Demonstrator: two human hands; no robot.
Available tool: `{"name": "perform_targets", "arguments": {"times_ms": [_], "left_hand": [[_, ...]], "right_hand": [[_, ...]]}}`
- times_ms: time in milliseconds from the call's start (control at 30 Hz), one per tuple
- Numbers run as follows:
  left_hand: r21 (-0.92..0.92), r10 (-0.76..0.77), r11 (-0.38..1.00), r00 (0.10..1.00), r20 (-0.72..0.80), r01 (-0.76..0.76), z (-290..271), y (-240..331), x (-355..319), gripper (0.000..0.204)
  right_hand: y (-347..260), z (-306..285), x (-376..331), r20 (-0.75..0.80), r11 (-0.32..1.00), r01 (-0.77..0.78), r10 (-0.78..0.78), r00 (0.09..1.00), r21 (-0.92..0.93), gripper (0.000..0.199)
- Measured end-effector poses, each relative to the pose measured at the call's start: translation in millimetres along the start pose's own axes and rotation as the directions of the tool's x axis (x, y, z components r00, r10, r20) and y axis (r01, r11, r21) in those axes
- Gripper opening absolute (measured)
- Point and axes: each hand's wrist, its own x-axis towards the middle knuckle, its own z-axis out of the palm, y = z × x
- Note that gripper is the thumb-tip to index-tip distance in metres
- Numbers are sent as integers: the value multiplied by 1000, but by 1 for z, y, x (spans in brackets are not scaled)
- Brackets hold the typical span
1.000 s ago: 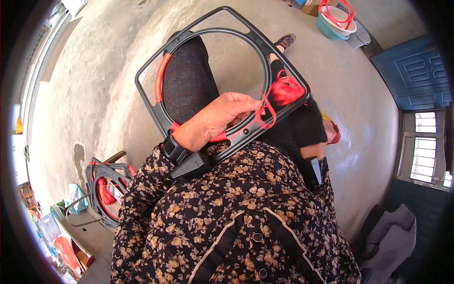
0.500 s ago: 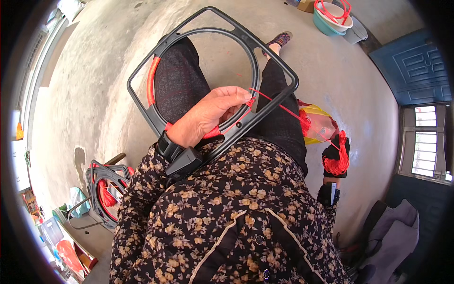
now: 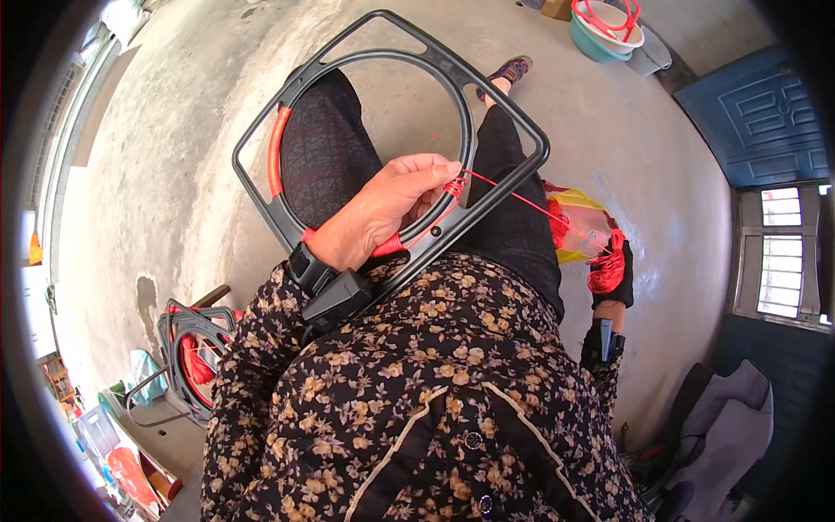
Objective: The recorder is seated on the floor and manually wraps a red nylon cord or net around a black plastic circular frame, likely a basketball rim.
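Across my lap lies a black plastic frame [image 3: 515,94] with a round inner ring and open corners. Red cord [image 3: 454,189] is wound in a few turns around the ring's right side, where my left hand [image 3: 387,202] pinches it between thumb and finger. More red wrapping covers the ring's left side and the part by my wrist. A cord strand runs taut from the pinch to my right hand [image 3: 616,277], which wears a black glove. That hand is closed around a looped bundle of red cord [image 3: 606,274], out to the right of my thigh.
A yellow and clear bag [image 3: 578,228] with red cord inside is beside my right thigh. Similar black frames [image 3: 187,339] are stacked at lower left. Basins [image 3: 600,48] stand far right, near a blue door [image 3: 757,117]. A grey padded seat [image 3: 726,426] is at lower right.
My right hand has drawn slightly inward and turned, with the cord bundle now on its inner side. My left hand and the frame have barely moved.
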Motion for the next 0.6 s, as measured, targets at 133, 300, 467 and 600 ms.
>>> {"name": "perform_targets", "arguments": {"times_ms": [133,300,467,600], "left_hand": [[-29,1,1000,1000,-12,-2,0,0,2,12],[-23,-21,1000,999,33,22,0,-3,2,11],[23,-95,995,993,70,94,4,-5,1,11],[24,-137,990,990,33,136,9,-10,3,11]], "right_hand": [[-32,21,5,18,997,-7,9,1000,-82,32],[-89,96,21,-4,826,110,-134,991,-552,29],[-113,190,24,215,989,136,-119,969,-65,24],[-117,205,-1,502,992,-108,63,862,61,24]]}}
